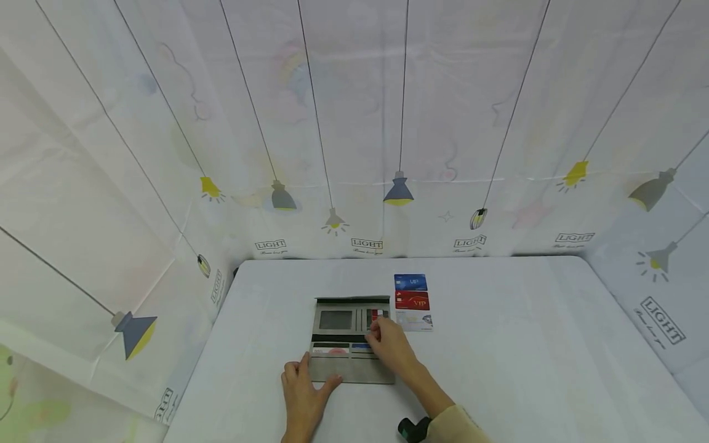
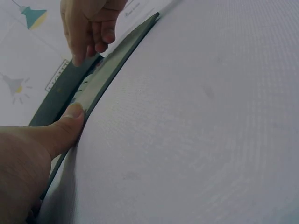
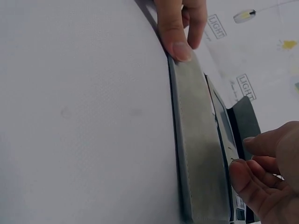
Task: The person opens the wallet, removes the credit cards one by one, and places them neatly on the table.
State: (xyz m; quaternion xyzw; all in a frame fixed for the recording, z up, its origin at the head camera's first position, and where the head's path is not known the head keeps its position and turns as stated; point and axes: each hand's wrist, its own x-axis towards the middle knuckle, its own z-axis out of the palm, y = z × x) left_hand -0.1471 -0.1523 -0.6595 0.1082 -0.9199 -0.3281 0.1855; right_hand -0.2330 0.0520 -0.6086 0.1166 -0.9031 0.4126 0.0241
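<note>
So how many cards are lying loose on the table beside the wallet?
3, in a column right of the wallet: blue card farthest, red card in the middle, white card nearest. More cards sit in the wallet's slots, partly hidden by the right hand.

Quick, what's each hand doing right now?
Left hand: open, thumb and fingers pressing down the near edge of the open grey fabric wallet.
Right hand: fingertips on a red card in a wallet slot; grip unclear.

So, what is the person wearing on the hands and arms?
Both hands are bare: the left hand and right hand show no gloves and no visible rings. The right forearm ends in a beige sleeve, and a small black and teal device sits beside it. No left sleeve is in view.
</note>
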